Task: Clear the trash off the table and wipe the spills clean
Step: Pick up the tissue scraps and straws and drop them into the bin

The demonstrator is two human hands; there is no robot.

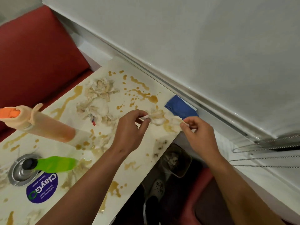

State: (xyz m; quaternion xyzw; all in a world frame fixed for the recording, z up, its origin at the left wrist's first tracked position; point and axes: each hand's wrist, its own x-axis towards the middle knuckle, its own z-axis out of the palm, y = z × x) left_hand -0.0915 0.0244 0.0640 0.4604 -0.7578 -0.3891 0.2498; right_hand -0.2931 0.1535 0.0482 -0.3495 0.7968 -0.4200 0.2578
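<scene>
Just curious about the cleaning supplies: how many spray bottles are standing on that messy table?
2. The orange-capped spray bottle stands at the table's left side; the green bottle stands nearer, beside the metal ashtray. More may sit outside the view.

left hand (131,127) bare | right hand (197,130) bare | forearms unsleeved

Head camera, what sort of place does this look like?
Probably a diner or cafe booth: a red padded bench seat, a pale stained tabletop set against a white wall, and a round purple branded sticker.
</scene>
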